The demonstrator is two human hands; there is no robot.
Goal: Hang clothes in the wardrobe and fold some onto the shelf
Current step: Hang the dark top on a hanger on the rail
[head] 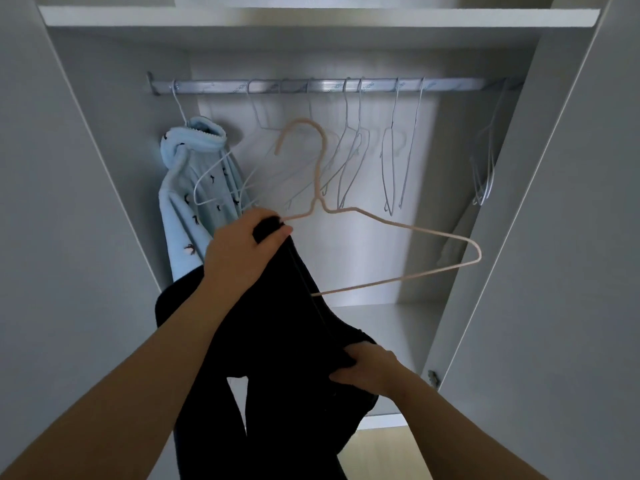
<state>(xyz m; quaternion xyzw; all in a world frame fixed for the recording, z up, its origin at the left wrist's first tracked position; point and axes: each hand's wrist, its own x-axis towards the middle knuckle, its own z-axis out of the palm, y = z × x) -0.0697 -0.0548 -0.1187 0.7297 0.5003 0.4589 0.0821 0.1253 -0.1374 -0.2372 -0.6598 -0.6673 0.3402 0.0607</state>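
Nearest the camera, right grip point(367, 370) pinches a fold of the black garment point(277, 358), apparently to draw it along the hanger. Above, left grip point(242, 251) is curled round the garment's top edge and the pink hanger point(318, 174) together, steadying both. Garment partly threaded, not yet hung. Beyond: blue garment point(187, 216) hangs at the rail's point(311, 86) left end, empty hangers point(388, 174) alongside.
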